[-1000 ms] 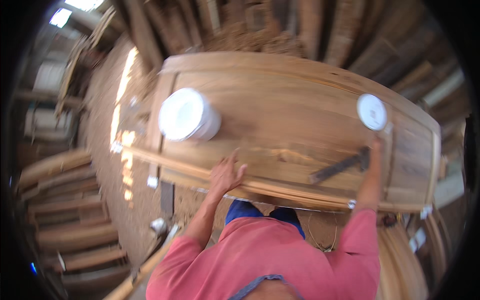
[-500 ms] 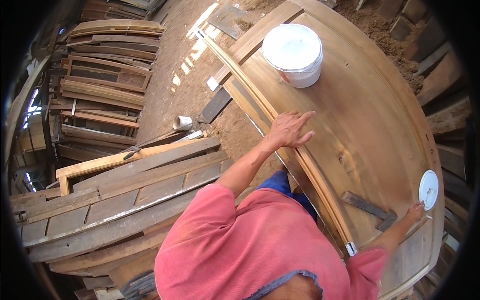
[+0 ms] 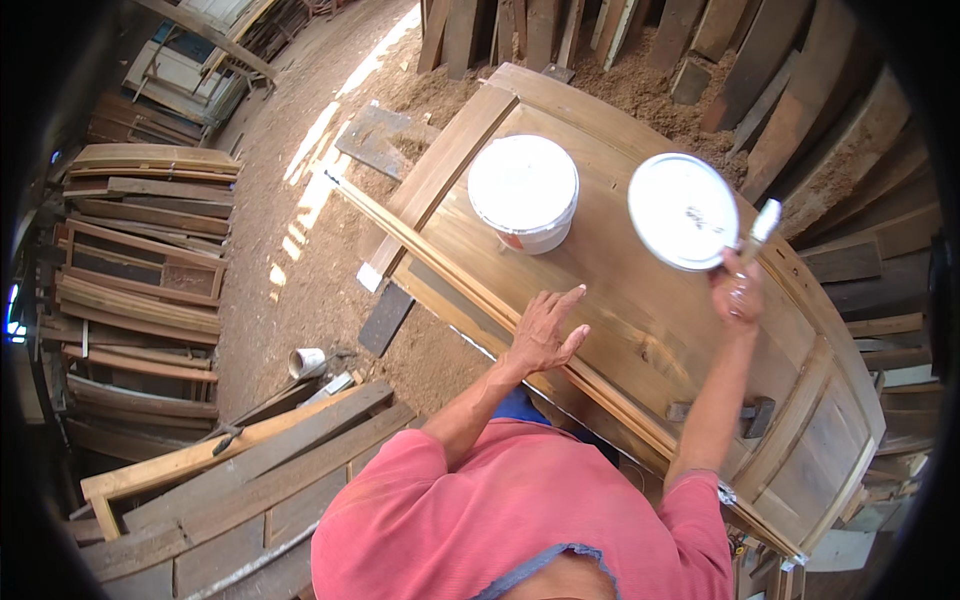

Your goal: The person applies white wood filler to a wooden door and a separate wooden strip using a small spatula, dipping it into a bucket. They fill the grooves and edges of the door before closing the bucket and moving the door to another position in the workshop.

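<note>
Right grip (image 3: 738, 290): closed on white lid (image 3: 670, 200) and brush (image 3: 766, 222); lid best held level, bristles clear; lid over wooden panel (image 3: 600, 290), right of bucket (image 3: 545, 238); left grip (image 3: 545, 335): fingers spread, empty

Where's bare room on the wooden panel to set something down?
Widest: middle of the panel, between bucket and dark tool. Also the end section past the crosspiece. Crowded: around the tool, with the right forearm over it; lid and brush in the right hand cover part of the far side.
</note>
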`<action>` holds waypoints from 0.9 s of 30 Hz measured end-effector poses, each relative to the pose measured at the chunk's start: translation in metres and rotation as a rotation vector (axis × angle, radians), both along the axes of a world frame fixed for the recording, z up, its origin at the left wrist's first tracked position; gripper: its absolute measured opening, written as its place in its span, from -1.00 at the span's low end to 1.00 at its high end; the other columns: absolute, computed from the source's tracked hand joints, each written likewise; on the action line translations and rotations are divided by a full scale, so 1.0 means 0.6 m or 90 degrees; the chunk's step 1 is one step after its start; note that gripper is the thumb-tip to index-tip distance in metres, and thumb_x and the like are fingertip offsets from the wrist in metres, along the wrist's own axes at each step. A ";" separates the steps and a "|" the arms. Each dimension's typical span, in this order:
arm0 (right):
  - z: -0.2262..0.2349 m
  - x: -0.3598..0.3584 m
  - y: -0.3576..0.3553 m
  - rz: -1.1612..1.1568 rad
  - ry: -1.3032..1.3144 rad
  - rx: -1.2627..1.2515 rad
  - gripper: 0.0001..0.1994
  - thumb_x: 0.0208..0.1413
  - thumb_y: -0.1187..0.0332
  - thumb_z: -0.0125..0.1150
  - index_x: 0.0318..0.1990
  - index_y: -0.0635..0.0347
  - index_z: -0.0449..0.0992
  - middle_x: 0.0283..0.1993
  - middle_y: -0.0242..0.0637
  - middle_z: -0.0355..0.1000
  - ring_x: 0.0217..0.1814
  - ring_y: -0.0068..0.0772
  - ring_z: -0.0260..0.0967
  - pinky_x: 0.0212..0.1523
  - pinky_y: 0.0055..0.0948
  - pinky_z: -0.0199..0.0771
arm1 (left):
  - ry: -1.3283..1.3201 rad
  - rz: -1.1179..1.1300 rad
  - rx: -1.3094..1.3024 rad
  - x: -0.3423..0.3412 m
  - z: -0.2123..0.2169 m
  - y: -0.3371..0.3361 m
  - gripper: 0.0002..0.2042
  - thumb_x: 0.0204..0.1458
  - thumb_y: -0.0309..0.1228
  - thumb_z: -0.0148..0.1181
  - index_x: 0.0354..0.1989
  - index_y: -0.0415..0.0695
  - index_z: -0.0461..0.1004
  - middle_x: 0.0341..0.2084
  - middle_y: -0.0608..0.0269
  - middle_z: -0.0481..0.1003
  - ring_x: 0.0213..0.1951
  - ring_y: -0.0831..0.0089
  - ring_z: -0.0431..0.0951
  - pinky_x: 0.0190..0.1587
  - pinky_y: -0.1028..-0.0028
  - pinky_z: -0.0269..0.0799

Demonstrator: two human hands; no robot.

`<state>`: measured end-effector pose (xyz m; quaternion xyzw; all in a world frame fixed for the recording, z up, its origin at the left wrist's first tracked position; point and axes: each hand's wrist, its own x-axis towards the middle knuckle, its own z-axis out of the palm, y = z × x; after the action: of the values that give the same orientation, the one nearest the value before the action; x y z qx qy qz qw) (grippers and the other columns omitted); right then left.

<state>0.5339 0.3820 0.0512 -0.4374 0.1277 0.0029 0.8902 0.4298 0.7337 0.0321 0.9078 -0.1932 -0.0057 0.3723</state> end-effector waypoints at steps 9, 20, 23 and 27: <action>-0.036 0.122 0.314 0.040 0.055 -0.510 -0.84 0.07 0.41 0.35 -0.33 0.24 0.46 -0.48 -0.39 0.43 -0.42 -0.58 0.43 -0.43 -0.45 0.50 | -0.144 0.214 -0.107 0.193 0.025 0.222 -0.46 0.36 -0.25 -0.20 0.40 -0.38 0.08 0.28 -0.30 0.23 0.33 -0.11 0.22 0.39 0.08 0.06; 0.060 0.120 0.455 -0.078 0.045 -1.095 -0.82 0.17 0.30 0.18 -0.20 0.22 0.53 -0.30 0.08 0.58 -0.20 0.14 0.56 -0.16 0.06 0.48 | -0.052 0.148 -0.175 0.287 0.001 0.241 -0.44 0.36 -0.25 -0.14 0.39 -0.42 0.11 0.20 -0.38 0.32 0.18 -0.25 0.36 0.27 0.02 0.23; 0.081 0.118 0.499 -0.095 0.088 -1.185 -0.83 0.19 0.32 0.13 -0.20 0.22 0.52 -0.29 0.09 0.58 -0.16 0.18 0.55 -0.14 0.10 0.47 | -0.073 0.153 -0.199 0.291 -0.003 0.241 -0.45 0.34 -0.29 -0.12 0.39 -0.42 0.11 0.17 -0.37 0.35 0.15 -0.24 0.37 0.24 0.01 0.25; 0.070 0.120 0.521 -0.110 0.067 -1.234 -0.87 0.17 0.37 0.13 -0.23 0.23 0.50 -0.32 0.05 0.56 -0.19 0.18 0.51 -0.14 0.08 0.47 | -0.095 0.162 -0.253 0.301 -0.016 0.245 -0.46 0.30 -0.35 -0.11 0.40 -0.40 0.10 0.11 -0.36 0.38 0.08 -0.21 0.40 0.19 0.00 0.28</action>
<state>0.6059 0.6946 0.0932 -0.9687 0.1460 -0.1491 0.1345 0.6103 0.8807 0.0226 0.8318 -0.1012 0.1465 0.5257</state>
